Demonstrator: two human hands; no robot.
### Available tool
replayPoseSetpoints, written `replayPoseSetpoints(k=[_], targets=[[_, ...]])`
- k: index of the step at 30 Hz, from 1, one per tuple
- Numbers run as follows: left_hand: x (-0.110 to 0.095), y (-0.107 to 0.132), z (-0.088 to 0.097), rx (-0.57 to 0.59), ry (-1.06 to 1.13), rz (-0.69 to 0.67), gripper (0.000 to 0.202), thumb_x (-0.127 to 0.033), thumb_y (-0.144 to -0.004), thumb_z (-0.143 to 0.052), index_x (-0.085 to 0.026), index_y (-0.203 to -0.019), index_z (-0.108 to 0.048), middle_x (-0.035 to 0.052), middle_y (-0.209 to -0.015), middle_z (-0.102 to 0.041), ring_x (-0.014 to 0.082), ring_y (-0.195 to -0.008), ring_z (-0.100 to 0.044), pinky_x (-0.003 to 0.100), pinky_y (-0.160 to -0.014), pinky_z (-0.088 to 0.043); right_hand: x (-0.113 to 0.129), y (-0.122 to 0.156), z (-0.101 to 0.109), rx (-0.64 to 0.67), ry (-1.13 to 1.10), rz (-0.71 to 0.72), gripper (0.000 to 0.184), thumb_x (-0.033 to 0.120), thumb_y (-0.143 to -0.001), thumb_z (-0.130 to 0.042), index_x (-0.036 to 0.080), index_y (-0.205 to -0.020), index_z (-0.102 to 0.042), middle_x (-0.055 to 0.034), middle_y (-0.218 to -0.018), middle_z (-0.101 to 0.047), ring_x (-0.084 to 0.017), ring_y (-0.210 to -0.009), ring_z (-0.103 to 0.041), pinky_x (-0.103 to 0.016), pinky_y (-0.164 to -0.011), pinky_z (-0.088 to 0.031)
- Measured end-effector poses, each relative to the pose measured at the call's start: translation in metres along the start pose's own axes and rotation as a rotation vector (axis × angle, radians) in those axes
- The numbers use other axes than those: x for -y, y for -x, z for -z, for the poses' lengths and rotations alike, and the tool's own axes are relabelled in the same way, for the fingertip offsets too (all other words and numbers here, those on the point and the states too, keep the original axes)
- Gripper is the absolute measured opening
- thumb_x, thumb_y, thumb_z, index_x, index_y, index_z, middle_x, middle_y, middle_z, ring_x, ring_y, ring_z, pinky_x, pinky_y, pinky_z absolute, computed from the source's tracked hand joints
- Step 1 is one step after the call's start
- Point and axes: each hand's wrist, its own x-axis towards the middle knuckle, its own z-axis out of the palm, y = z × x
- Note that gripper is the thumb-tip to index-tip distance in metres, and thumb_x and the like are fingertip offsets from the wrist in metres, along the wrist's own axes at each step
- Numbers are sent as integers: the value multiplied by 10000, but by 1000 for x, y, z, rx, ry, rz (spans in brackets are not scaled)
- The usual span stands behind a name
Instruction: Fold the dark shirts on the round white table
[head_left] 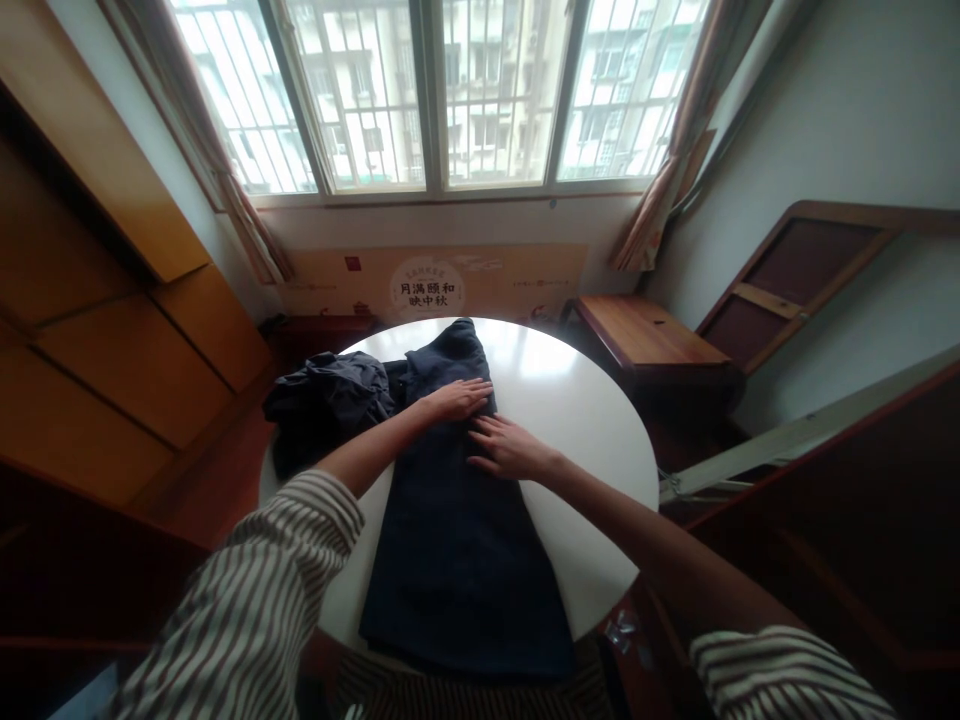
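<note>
Bare left hand (459, 399) and bare right hand (510, 450) lie palm-down with fingers stretched out, gripping nothing that I can make out. Watching from afar through the head camera, I take 12 o'clock as straight ahead, toward the wide, pale-framed, barred window (491, 90), and 6 o'clock as straight back. Beneath both palms is a long, dark navy garment of heavy-looking fabric (465, 560), spread on a round, glossy white table (607, 440). Its long axis runs nearly from 12 to 6, narrow at the far end and broadest at the near one; I cannot tell whether the near hem overhangs the rim.

What counts, as I judge it, is that the hands sit crosswise to that axis. The left reaches over from 7 o'clock and rests nearer the narrow end, fingertips pointing to about 3. The right reaches in from 4 o'clock onto the right-hand edge, fingers toward 10, and is nearer the broad end. Most of the garment lies at 6 o'clock from them. At 9 o'clock from the left hand sits a crumpled heap of dark grey cloth (337, 385); I cannot tell whether it joins the garment.
</note>
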Motion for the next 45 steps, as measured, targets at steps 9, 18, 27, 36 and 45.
replayPoseSetpoints(k=[9, 18, 27, 36, 45], targets=[[34, -28, -23, 65, 41, 305, 628, -598, -990, -198, -337, -1560, -163, 17, -1639, -83, 311, -1506, -53, 692, -1126, -56, 45, 96, -11, 107, -268, 63, 818, 607, -911, -500, 172, -1557, -248, -185, -1628, -59, -352, -1492, -83, -520, -1190, -179], [41, -34, -26, 46, 34, 277, 613, -583, -995, -198, -338, -1557, -192, 24, -1640, -123, 331, -1495, -109, 662, -1139, -111, 30, 14, 17, 49, -241, 163, 326, 293, -1001, -410, 151, -1100, -686, -133, -1106, -694, -219, -1011, -652, -353, -911, -503], [91, -3, -16, 68, -74, 400, 632, -616, -973, -276, -349, -1545, -249, 46, -1642, -119, 418, -1471, -134, 541, -1161, -158, 37, -35, -32, 73, -197, 141, 708, 650, -939, -405, 243, -1516, -361, -135, -1616, -200, -397, -1477, -120, -650, -1144, -95], [106, -32, -17, 93, 30, 492, 750, -768, -884, -236, -407, -1541, -205, 6, -1651, -52, 486, -1459, -40, 611, -1149, -110, 106, 68, -15, 165, -509, 537, 631, 476, -911, -578, 336, -1494, -381, -47, -1597, -276, -318, -1490, -140, -593, -1176, -112], [110, -39, -14, 160, 74, 505, 656, -651, -951, -141, -388, -1552, -162, -9, -1649, 8, 434, -1478, 5, 631, -1152, -69, -6, -58, 25, 2, -334, 111, 295, 314, -1001, -462, 142, -1114, -673, -89, -1107, -680, -187, -996, -639, -328, -912, -501]])
